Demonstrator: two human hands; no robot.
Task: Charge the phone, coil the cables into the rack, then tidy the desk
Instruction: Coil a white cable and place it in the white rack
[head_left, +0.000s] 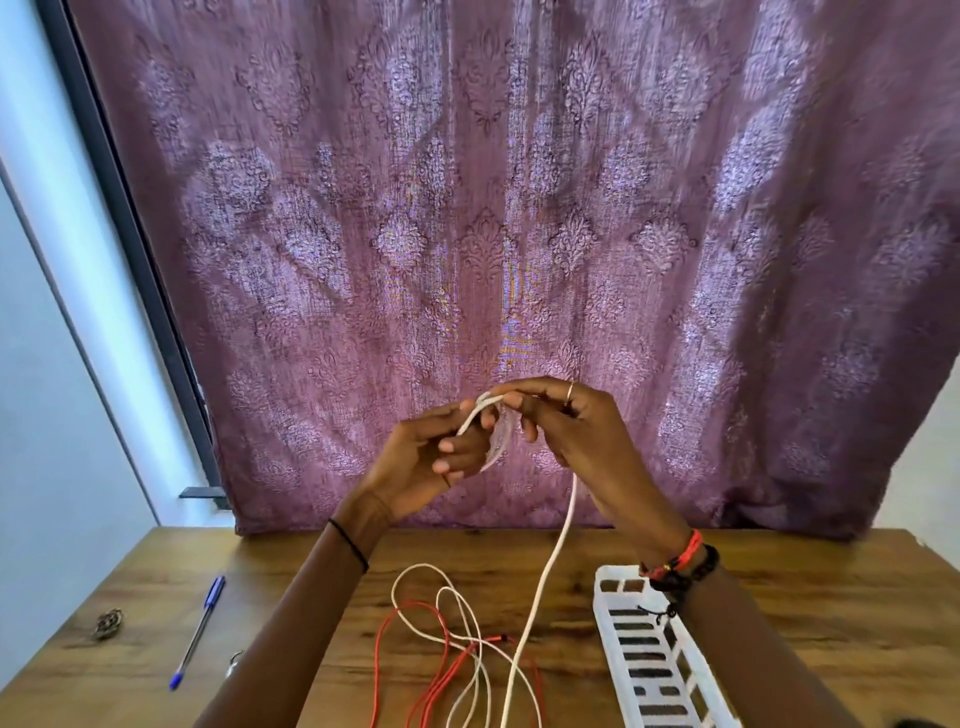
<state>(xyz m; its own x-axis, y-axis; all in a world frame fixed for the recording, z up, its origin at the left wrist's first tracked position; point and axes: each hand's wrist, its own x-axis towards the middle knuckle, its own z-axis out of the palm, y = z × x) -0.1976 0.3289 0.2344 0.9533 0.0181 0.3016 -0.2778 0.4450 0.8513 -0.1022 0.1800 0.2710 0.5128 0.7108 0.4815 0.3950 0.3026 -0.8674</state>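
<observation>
The step in hand looks like coiling the white cable before it goes into the rack. The left hand has its fingers curled round a small loop of it. The right hand, just beside and touching at the fingertips, pinches the cable at the top of that loop. From under the right hand the rest hangs down to the wooden desk below.

To do it well, each new turn should probably match the first in size, with the right hand sliding along the slack and letting the cord roll so it does not twist. The left thumb can clamp the turns flat.

The cable is smooth, round and pliant. Below the left hand a thinner white cord and a red cable lie tangled together and may drag. Below the right wrist lies the slotted white plastic rack, long and narrow, so a slim coil should fit better. No phone is in view.
</observation>
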